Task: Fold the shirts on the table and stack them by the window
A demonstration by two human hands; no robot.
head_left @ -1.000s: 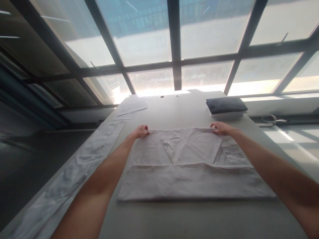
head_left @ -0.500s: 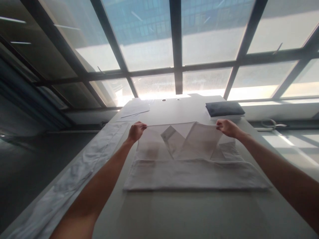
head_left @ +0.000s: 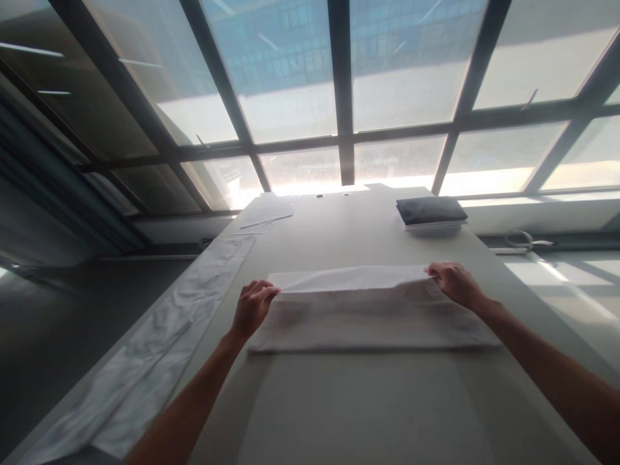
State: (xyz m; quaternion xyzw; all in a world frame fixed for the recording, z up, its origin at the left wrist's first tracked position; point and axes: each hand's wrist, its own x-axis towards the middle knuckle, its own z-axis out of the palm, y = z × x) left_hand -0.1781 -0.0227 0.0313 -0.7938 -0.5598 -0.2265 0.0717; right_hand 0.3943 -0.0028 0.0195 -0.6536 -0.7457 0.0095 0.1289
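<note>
Daylight from tall dark-framed windows [head_left: 339,97] falls on a long grey counter [head_left: 358,400]. At its middle lies a folded white cloth [head_left: 368,310]; the left hand [head_left: 252,307] pinches its left end and the right hand [head_left: 453,283] pinches its right. Far right sits a dark folded stack [head_left: 430,212]; a white fabric strip [head_left: 159,349] runs along the left edge, with papers [head_left: 264,216] far left.

No readable text — none anywhere

Strong backlight from windows [head_left: 339,97], glare at sill, wide-angle edge distortion.
</note>
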